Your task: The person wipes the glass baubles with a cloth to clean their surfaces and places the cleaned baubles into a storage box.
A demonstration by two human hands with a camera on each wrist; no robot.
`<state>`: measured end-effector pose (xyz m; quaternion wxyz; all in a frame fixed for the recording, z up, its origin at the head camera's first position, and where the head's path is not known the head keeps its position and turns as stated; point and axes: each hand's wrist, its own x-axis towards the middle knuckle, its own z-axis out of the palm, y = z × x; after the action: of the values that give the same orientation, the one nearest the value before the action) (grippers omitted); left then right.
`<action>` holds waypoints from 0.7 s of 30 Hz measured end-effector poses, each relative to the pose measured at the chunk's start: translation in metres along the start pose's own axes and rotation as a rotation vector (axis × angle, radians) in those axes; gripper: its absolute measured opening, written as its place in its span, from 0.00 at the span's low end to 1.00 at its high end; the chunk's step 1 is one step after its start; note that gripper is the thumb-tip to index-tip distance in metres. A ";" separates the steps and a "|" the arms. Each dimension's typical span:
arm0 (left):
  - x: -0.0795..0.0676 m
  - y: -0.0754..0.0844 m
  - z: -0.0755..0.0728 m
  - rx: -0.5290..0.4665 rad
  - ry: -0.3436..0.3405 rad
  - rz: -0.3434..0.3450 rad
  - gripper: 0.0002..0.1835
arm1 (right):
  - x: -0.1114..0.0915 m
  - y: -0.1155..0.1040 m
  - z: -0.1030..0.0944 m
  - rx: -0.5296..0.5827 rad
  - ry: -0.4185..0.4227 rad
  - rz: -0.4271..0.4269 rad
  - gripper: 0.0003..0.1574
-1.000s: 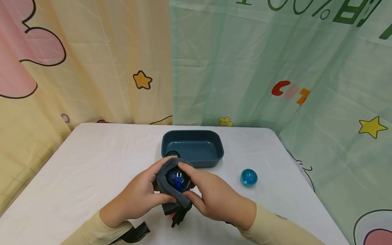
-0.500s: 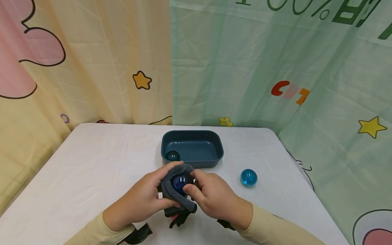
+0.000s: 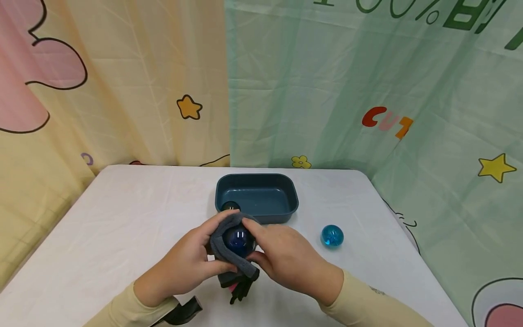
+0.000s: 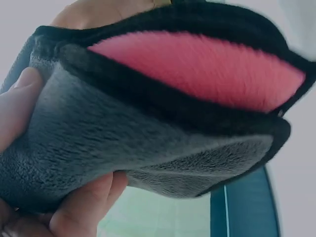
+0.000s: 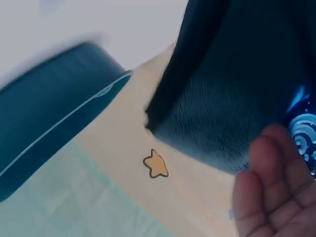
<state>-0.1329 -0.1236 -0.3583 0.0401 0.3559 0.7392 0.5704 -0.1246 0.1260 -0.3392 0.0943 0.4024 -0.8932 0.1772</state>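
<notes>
A dark blue glass ball (image 3: pixel 239 240) sits in a grey plush cloth (image 3: pixel 222 249) above the near middle of the table. My left hand (image 3: pixel 185 261) holds the cloth around the ball from the left, thumb below and fingers above. From the right, my right hand (image 3: pixel 292 261) grips the ball between its thumb and fingers. In the left wrist view the cloth (image 4: pixel 98 128) is folded, with black edging and a pink plush lining (image 4: pixel 207 69). The right wrist view shows fingers (image 5: pixel 274 182) beside the shiny ball (image 5: pixel 303 133); the thumb is hidden there.
A dark teal rectangular container (image 3: pixel 265 200) stands just beyond my hands. Inside its near left corner lies a dark ball (image 3: pixel 230 205), partly covered by my left fingers. A bright blue clear ball (image 3: pixel 332 236) rests on the white table (image 3: pixel 122 218) to the right. Printed curtains hang behind.
Over the last half second my hands, cloth and ball have moved slightly up and left. My right thumb has slid from the ball's face to its lower edge, and the fingers lie across the top.
</notes>
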 end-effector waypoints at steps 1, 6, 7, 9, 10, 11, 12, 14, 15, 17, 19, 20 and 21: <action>0.000 0.000 0.001 0.009 -0.009 -0.001 0.49 | 0.000 0.000 0.000 0.025 -0.012 0.019 0.41; 0.001 -0.001 0.004 0.054 -0.043 -0.014 0.48 | -0.001 0.002 0.005 0.392 -0.097 0.189 0.21; 0.001 -0.001 0.005 0.049 -0.046 -0.019 0.48 | -0.001 0.002 0.005 0.451 -0.101 0.213 0.20; 0.001 -0.001 0.005 0.043 -0.041 -0.026 0.49 | -0.002 0.002 0.006 0.476 -0.090 0.223 0.21; 0.001 -0.001 0.006 0.035 -0.035 -0.025 0.49 | -0.002 0.001 0.006 0.466 -0.086 0.214 0.24; 0.001 -0.002 0.005 0.025 -0.027 -0.024 0.49 | -0.003 0.000 0.005 0.436 -0.083 0.201 0.28; 0.001 -0.001 0.005 0.019 -0.018 -0.021 0.49 | -0.004 0.000 0.004 0.399 -0.080 0.185 0.32; 0.001 -0.001 0.004 0.014 0.001 -0.013 0.50 | -0.005 -0.001 0.003 0.302 -0.080 0.135 0.41; 0.001 -0.001 0.003 0.014 0.008 -0.008 0.50 | -0.005 -0.001 0.002 0.254 -0.076 0.107 0.43; 0.000 0.000 0.002 0.007 0.010 -0.007 0.50 | -0.005 -0.001 0.002 0.145 -0.048 0.045 0.46; 0.000 0.001 0.001 0.004 0.001 -0.009 0.50 | -0.005 0.000 0.003 0.028 -0.001 -0.018 0.46; 0.001 0.001 0.001 0.006 -0.007 -0.009 0.50 | -0.005 0.001 0.003 -0.016 0.021 -0.034 0.46; 0.001 0.001 0.001 0.013 -0.014 -0.007 0.50 | -0.005 0.001 0.002 -0.027 0.017 -0.020 0.44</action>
<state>-0.1325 -0.1218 -0.3575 0.0451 0.3575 0.7437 0.5630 -0.1218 0.1288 -0.3430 0.1091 0.4086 -0.8905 0.1676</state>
